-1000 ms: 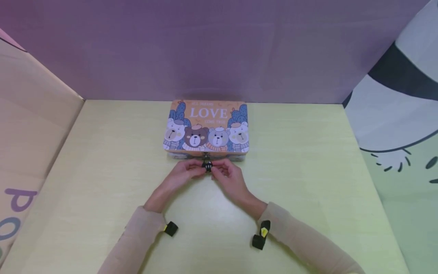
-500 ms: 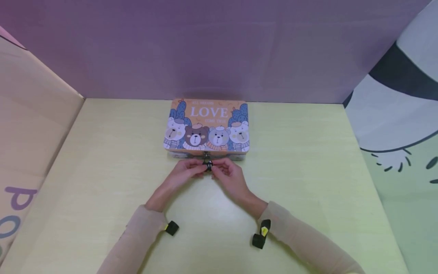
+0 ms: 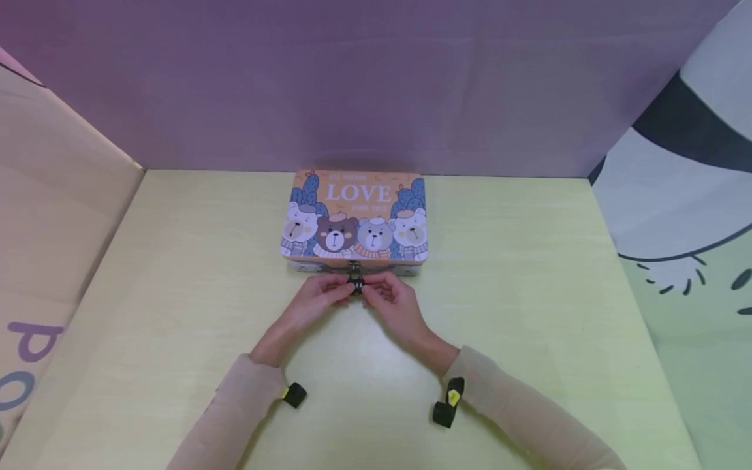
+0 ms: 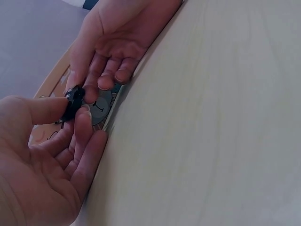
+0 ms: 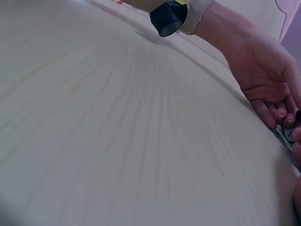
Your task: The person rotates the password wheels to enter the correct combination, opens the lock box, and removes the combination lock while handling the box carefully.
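A small black combination padlock (image 3: 356,283) hangs at the front clasp (image 3: 354,266) of a lidded tin box (image 3: 354,215). The lid, printed with bears and the word LOVE, is down. My left hand (image 3: 314,297) pinches the padlock from the left between thumb and fingers. From the other side, my right hand (image 3: 399,307) pinches it as well. Pale number dials show on the padlock (image 4: 72,102) in the left wrist view, where fingers cover part of its body. In the right wrist view, the left hand (image 5: 265,70) shows its palm side.
The box stands on a pale wood-grain table (image 3: 517,274), near its back edge. A purple panel (image 3: 376,85) rises right behind it. Printed panels flank the table, the left one (image 3: 53,196) and the right one (image 3: 687,196). Small black cameras (image 3: 295,394) sit at both wrists.
Both hands stay in place at the clasp, pinching the padlock throughout. The padlock tilts slightly between frames, and its dials face up more plainly now. The box has not moved.
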Demonstrator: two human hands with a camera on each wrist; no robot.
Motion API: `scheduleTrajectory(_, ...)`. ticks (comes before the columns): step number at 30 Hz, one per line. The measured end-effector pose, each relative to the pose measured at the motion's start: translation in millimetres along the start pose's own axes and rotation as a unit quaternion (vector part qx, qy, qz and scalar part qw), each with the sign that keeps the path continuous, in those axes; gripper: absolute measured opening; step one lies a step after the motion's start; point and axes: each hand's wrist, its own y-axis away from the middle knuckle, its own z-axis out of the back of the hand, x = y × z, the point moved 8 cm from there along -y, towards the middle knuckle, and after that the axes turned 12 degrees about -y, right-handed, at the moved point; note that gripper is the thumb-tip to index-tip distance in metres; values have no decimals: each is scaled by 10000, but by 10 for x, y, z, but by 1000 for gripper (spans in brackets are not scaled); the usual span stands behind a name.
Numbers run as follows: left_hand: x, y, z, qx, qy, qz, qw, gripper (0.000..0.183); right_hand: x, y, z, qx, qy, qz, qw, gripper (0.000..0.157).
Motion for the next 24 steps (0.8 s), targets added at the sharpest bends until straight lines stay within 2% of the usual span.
scheduleTrajectory(10,-16,17,-21,-147,-60,89,9998,26,-26,-6,10,-14,11,-19,10000,19)
scheduleTrajectory(24,-9,33,-22,-55,-283,108,9995,29,-35,-8,11,-1,-20,-5,10000,19)
